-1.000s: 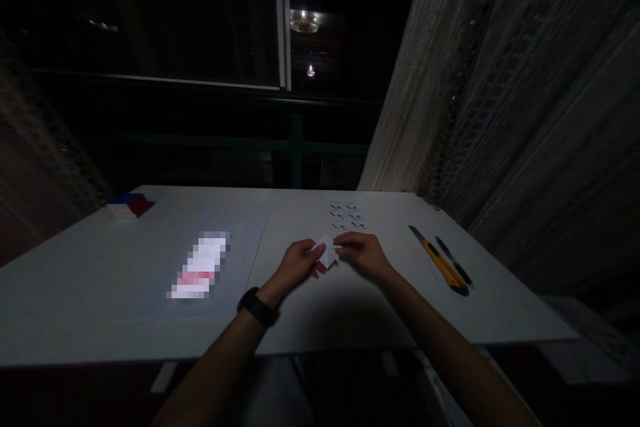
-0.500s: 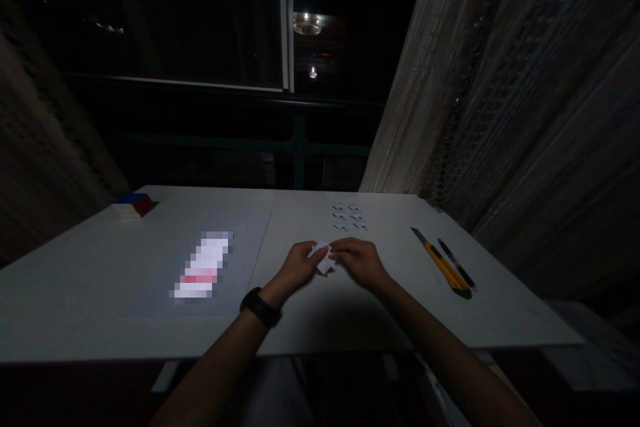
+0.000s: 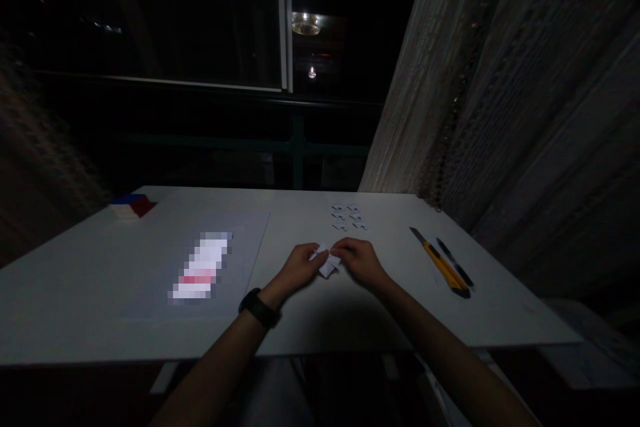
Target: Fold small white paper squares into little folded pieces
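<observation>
Both of my hands meet over the middle of a white table (image 3: 350, 320), pinching a small folded piece of white paper (image 3: 327, 263) between them. My left hand (image 3: 297, 268), with a dark watch on its wrist, grips the paper's left side with closed fingers. My right hand (image 3: 361, 262) pinches the right side. The paper rests low, at or just above the tabletop. Several small folded paper pieces (image 3: 349, 217) lie in rows just beyond my hands.
A yellow utility knife (image 3: 442, 263) and a dark pen (image 3: 454, 261) lie to the right. A large paper sheet (image 3: 155, 273) lies on the left. A coloured cube (image 3: 131, 204) sits at the far left corner. A curtain (image 3: 500, 100) hangs on the right; a dark window is behind.
The paper has become more compact between my fingers, and my hands have drawn slightly closer together. Nothing else on the table moved.
</observation>
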`<state>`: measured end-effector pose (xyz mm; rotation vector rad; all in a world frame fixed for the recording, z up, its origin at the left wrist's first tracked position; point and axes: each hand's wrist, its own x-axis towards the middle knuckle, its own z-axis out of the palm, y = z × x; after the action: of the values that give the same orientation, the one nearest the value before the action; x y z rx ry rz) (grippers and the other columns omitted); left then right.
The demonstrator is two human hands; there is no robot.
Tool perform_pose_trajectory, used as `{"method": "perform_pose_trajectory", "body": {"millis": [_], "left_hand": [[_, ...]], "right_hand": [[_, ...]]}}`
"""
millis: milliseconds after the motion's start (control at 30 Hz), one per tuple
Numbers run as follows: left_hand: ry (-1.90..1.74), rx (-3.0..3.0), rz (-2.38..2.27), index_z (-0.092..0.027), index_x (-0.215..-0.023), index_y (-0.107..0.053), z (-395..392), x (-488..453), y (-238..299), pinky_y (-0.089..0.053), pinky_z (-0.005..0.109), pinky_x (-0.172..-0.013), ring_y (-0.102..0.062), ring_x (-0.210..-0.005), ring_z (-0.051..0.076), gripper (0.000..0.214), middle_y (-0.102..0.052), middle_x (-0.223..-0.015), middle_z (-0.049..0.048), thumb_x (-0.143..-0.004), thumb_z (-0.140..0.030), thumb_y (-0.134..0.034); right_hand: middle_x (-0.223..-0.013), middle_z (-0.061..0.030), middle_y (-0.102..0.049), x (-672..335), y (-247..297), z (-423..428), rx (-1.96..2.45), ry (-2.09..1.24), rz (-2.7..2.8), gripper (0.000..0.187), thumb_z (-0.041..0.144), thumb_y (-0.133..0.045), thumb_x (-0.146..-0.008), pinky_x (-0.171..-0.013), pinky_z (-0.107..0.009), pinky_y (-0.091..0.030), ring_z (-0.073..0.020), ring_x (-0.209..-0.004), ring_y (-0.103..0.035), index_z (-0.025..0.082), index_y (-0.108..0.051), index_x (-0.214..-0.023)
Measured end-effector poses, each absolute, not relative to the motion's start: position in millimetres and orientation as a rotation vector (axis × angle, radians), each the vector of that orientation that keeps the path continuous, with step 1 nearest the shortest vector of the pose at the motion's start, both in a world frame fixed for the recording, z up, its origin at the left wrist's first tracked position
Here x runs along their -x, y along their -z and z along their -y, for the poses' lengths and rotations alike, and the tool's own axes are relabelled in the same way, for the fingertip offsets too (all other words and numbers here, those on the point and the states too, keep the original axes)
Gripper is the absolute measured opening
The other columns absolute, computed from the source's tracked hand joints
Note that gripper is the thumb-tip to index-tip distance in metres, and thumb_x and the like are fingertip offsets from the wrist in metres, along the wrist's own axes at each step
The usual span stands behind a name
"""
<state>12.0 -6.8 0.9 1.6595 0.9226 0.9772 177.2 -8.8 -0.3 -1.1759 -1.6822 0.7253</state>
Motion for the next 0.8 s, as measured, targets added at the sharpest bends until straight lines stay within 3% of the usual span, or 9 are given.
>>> {"method": "perform_pose_trajectory", "body": {"millis": [333,600,800], "left_hand": [[-0.988,-1.798,-1.005,-0.012,-0.067,-0.06,3.9,-12.7,3.9,-0.033,0.022,-0.052,-0.046,-0.056,0.011,0.031,-0.054,-0.059,-0.0001,-0.076,-0.039,-0.05],[-0.971,-1.807,-1.085,-0.014,-0.061,-0.056,3.7,-11.2,7.8,-0.028,0.021,-0.047,-0.042,-0.051,0.01,0.03,-0.048,-0.054,-0.0027,-0.067,-0.042,-0.06],[-0.947,-1.717,-1.094,-0.013,-0.056,-0.057,2.0,-9.7,7.1,-0.027,0.021,-0.046,-0.04,-0.049,0.009,0.032,-0.047,-0.05,-0.0029,-0.061,-0.044,-0.065]], "right_hand": [[-0.059,0.0003,-0.06,-168.7,7.6,10.6,1.235,-0.651,1.585,0.011,0.027,-0.057,-0.072,-0.057,-0.025,-0.043,-0.0137,-0.058,-0.055,0.018,-0.059,-0.065],[-0.065,-0.002,-0.062,-167.8,10.3,13.7,1.163,-0.47,1.663,0.009,0.025,-0.058,-0.072,-0.062,-0.028,-0.044,-0.0161,-0.064,-0.057,0.019,-0.06,-0.066],[-0.061,-0.0008,-0.062,-167.2,6.9,13.3,1.129,-0.66,1.573,0.008,0.025,-0.064,-0.067,-0.06,-0.028,-0.046,-0.0151,-0.06,-0.057,0.018,-0.061,-0.065]]}}
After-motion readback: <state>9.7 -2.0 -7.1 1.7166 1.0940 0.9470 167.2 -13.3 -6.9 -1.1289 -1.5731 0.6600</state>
